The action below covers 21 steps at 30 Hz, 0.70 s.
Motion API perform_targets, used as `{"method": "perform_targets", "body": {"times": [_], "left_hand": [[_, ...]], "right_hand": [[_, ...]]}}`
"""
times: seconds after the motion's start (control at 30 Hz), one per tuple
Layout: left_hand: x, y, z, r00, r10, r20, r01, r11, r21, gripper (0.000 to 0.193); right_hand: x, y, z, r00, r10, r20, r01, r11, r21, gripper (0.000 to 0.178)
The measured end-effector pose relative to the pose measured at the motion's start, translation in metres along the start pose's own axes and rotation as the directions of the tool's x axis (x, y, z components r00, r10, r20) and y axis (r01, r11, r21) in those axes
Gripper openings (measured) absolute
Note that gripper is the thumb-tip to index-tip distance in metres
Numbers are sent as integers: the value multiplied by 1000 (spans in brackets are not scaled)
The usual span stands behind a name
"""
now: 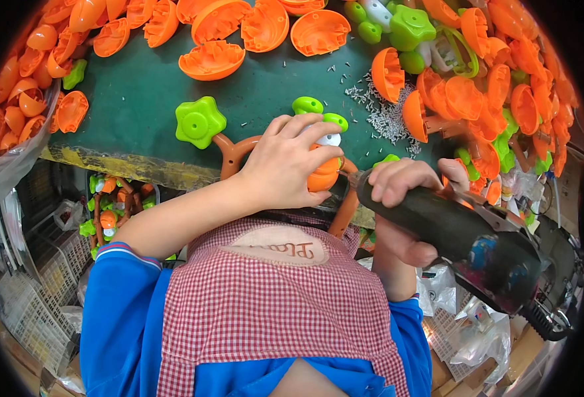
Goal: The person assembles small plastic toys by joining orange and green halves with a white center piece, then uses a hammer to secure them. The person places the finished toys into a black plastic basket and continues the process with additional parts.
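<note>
Apron: red-and-white checked cloth [279, 311], worn over a blue shirt [120, 317].
Right hand: the person's right hand [404, 198] is wrapped around a black power driver [484, 255], its nose pointing left at the toy's brown stems; whether it touches them cannot be told.
Left hand: the person's left hand [289, 162] lies palm down with bent fingers, gripping an orange ball [325, 175].
Toy: at the table's near edge, in front of the waist, the ball sits among brown stems [234, 153]; a green star-shaped knob [200, 122] tops the left one.
Green ovals: two pieces [307, 105] just beyond the left fingers.
Table: green top [133, 106] with a worn yellow edge.
Screws: a loose silvery heap [388, 112], right of centre.
Half-shells: orange pieces [265, 25] along the far side, piled thickly at both ends.
</note>
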<state>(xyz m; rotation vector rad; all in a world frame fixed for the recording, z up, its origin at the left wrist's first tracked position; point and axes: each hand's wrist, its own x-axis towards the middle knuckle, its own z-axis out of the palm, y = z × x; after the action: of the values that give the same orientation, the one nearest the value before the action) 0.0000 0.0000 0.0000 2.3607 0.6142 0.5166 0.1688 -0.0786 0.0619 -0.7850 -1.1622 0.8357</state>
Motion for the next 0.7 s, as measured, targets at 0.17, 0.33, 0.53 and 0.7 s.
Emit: {"method": "perform_targets", "body": {"times": [0.17, 0.33, 0.53, 0.7], "left_hand": [[2, 3, 2, 999, -23, -24, 22, 999, -29, 52], [3, 6, 6, 997, -47, -66, 45, 999, -22, 45], [3, 8, 6, 997, -51, -64, 50, 999, -22, 46], [3, 3, -3, 999, -36, -40, 36, 999, -4, 53]], "right_hand": [[-1, 16, 1, 1000, 30, 1, -30, 1000, 10, 73], [0, 22, -7, 996, 40, 81, -44, 998, 40, 68], [5, 29, -20, 971, 99, 219, -147, 966, 214, 95], [29, 14, -24, 999, 11, 50, -22, 975, 220, 98]]}}
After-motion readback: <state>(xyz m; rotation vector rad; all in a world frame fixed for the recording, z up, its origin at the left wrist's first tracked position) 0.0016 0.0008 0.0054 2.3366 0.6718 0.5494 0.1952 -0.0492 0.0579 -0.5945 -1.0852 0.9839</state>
